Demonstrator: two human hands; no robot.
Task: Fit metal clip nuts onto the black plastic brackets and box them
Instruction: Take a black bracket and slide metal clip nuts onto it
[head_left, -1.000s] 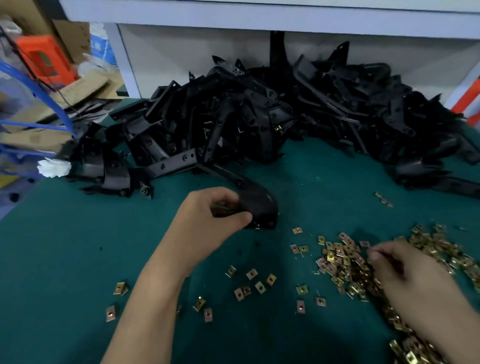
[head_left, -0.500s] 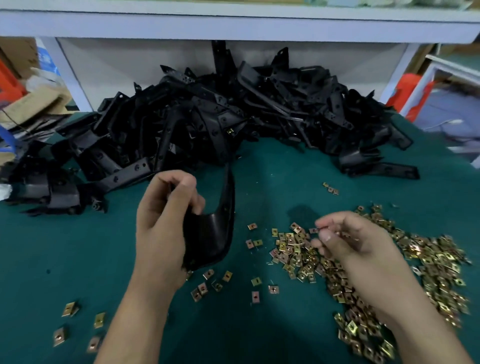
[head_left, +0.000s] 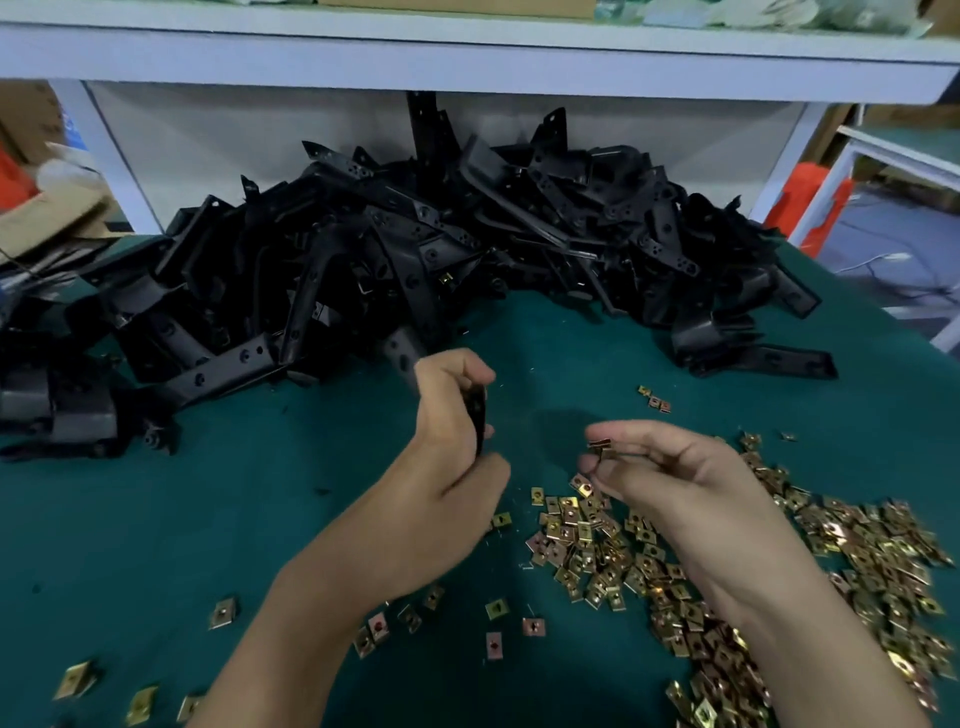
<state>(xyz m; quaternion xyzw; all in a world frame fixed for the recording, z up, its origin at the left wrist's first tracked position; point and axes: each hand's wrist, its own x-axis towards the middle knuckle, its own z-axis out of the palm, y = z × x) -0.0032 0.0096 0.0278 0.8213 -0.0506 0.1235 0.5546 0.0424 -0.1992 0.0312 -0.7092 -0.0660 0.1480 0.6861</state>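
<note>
My left hand (head_left: 447, 483) curls its fingers round one black bracket (head_left: 477, 410), held on edge above the green surface (head_left: 156, 519), presumably to present its tab. Near it, my right hand (head_left: 675, 467) pinches a single clip nut (head_left: 601, 448) in its fingers above the loose nut heap (head_left: 779, 561), ready to slide on.

Left hand (head_left: 441, 499), right hand (head_left: 675, 467): two. One held bracket (head_left: 475, 415), one pinched clip nut (head_left: 601, 448). Bracket heap (head_left: 415, 249), loose clip nuts (head_left: 727, 571): uncountable.

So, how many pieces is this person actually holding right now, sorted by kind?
Black plastic bracket, in the left hand: 1
Metal clip nut, in the right hand: 1
Total: 2
</note>
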